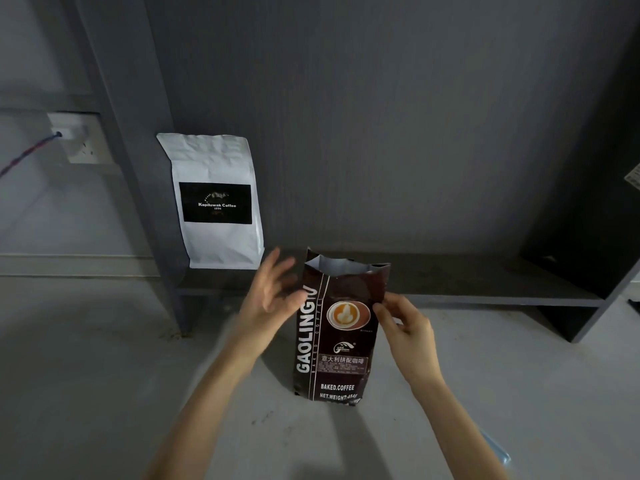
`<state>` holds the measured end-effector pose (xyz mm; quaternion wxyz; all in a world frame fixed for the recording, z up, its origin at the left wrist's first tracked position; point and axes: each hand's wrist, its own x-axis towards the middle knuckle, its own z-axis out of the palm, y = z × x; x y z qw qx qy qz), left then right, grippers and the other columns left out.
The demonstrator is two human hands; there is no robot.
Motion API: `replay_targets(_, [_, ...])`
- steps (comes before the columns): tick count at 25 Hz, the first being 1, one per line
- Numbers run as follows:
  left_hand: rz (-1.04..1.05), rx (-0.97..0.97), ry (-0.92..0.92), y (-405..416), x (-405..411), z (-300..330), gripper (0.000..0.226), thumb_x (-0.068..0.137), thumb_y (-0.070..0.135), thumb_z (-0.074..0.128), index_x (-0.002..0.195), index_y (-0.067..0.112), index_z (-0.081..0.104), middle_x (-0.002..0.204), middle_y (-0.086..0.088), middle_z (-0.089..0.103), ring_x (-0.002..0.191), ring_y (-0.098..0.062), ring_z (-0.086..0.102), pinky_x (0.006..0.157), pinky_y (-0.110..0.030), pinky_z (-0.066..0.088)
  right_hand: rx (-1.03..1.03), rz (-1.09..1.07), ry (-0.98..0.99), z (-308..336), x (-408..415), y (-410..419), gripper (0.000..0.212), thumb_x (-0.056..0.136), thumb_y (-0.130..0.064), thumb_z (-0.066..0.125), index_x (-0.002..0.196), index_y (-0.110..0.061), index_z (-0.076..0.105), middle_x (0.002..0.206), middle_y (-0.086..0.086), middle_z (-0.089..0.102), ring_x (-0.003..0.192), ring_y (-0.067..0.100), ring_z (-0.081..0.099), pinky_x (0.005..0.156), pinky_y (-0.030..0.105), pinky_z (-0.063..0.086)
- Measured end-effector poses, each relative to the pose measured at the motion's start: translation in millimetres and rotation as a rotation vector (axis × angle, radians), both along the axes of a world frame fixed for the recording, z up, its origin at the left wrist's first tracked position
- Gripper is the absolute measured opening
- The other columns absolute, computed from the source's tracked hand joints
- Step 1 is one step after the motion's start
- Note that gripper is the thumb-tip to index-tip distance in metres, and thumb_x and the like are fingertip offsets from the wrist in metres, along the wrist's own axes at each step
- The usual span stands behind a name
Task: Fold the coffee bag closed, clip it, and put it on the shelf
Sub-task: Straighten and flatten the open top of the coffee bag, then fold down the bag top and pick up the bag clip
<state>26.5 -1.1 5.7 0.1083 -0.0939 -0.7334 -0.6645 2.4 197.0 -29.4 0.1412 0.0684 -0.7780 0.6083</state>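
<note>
Coffee bag (337, 336), dark brown, stands upright on the pale floor (86, 375) before the low dark shelf (485, 289), its top open. White bag (216, 202) stands on the shelf. Right hand (407, 332) pinches its edge; left hand (273, 292) is spread, blurred, beside it.

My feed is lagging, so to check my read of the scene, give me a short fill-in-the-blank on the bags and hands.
1. The top of the dark coffee bag is ____.
2. The white bag stands on the ____.
3. The right hand touches the dark bag's ____ edge.
4. The left hand has its fingers ____.

Missing words: open; shelf; right; spread
</note>
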Motion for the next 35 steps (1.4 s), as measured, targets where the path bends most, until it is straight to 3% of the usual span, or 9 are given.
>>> replay_targets(4, [0.02,0.088,-0.114,7.8,5.7,-28.4,0.039,0.084,0.009,0.055,0.115,0.029,0.045,0.105,0.021,0.056,0.093,0.02,0.055,0.069,0.002,0.041,-0.013,0.001,0.011,1.5,-1.2,-3.2,0.019,0.086,-0.011,0.054,0.083,-0.03,0.058,0.079,-0.007,0.065,0.075,-0.005,0.059,0.058,0.008,0.046])
replay_targets(8, [0.09,0.064,-0.093,8.0,-5.3,-29.8,0.02,0.083,0.006,0.056,0.094,0.021,0.062,0.091,0.012,0.065,0.079,0.013,0.061,0.069,-0.004,0.045,0.013,0.007,0.017,-0.9,-3.3,-0.6,0.015,0.086,-0.009,0.053,0.09,-0.021,0.06,0.079,-0.008,0.065,0.075,-0.001,0.06,0.058,0.005,0.046])
replay_targets(14, [0.147,0.044,-0.04,14.2,-3.6,-37.7,0.03,0.08,-0.006,0.053,0.087,0.023,0.061,0.078,0.014,0.069,0.078,0.007,0.061,0.071,-0.005,0.045,-0.024,0.076,0.055,-2.8,0.8,-0.6,0.052,0.08,0.014,0.045,0.074,-0.035,0.059,0.082,-0.007,0.065,0.077,0.003,0.059,0.057,0.011,0.044])
replay_targets(19, [0.145,0.039,-0.003,12.9,-1.7,-40.6,0.049,0.074,-0.021,0.042,0.085,0.023,0.063,0.078,0.023,0.07,0.079,0.004,0.062,0.073,-0.009,0.049,-0.07,0.162,0.048,-1.8,5.3,-1.8,0.06,0.084,0.01,0.043,0.063,-0.041,0.066,0.088,0.0,0.062,0.079,-0.003,0.06,0.067,0.008,0.046])
replay_targets(23, [0.175,0.139,-0.027,12.9,3.7,-43.3,0.042,0.077,-0.019,0.042,0.079,0.017,0.064,0.072,0.016,0.072,0.073,0.001,0.065,0.066,-0.01,0.051,-0.025,0.213,0.047,-1.7,6.6,-0.7,0.049,0.086,-0.002,0.045,0.068,-0.042,0.067,0.087,-0.012,0.064,0.086,0.006,0.06,0.073,0.027,0.049])
replay_targets(27, [0.185,0.051,-0.01,4.6,7.7,-36.6,0.051,0.077,-0.02,0.04,0.079,0.023,0.066,0.072,0.025,0.072,0.075,0.006,0.064,0.069,-0.007,0.048,-0.05,0.289,0.025,6.0,12.1,-0.2,0.034,0.078,-0.018,0.04,0.072,-0.033,0.07,0.087,-0.016,0.065,0.09,0.003,0.06,0.076,0.013,0.046])
replay_targets(30, [0.068,0.062,-0.076,-2.5,8.6,-30.7,0.034,0.09,0.009,0.043,0.083,0.031,0.068,0.08,0.017,0.074,0.084,-0.001,0.065,0.076,-0.012,0.05,-0.073,0.264,-0.028,7.5,14.0,1.6,0.024,0.082,-0.026,0.047,0.074,-0.031,0.069,0.089,-0.013,0.066,0.086,-0.004,0.059,0.076,0.01,0.044])
replay_targets(32, [0.019,0.005,-0.075,-1.0,9.8,-25.2,0.02,0.088,0.02,0.047,0.09,0.03,0.065,0.083,0.011,0.073,0.084,0.004,0.063,0.074,-0.007,0.047,-0.015,0.216,-0.029,4.9,13.0,2.4,0.021,0.083,-0.019,0.058,0.076,-0.038,0.066,0.086,-0.017,0.067,0.083,-0.004,0.058,0.076,0.022,0.043])
replay_targets(35, [-0.017,-0.036,-0.066,5.0,9.5,-25.4,0.025,0.082,0.009,0.057,0.103,0.024,0.058,0.097,0.013,0.063,0.083,0.013,0.06,0.07,-0.002,0.044,0.04,0.174,-0.04,1.4,11.2,3.7,0.034,0.08,-0.01,0.062,0.094,-0.04,0.056,0.094,-0.011,0.064,0.094,0.004,0.058,0.085,0.03,0.043])
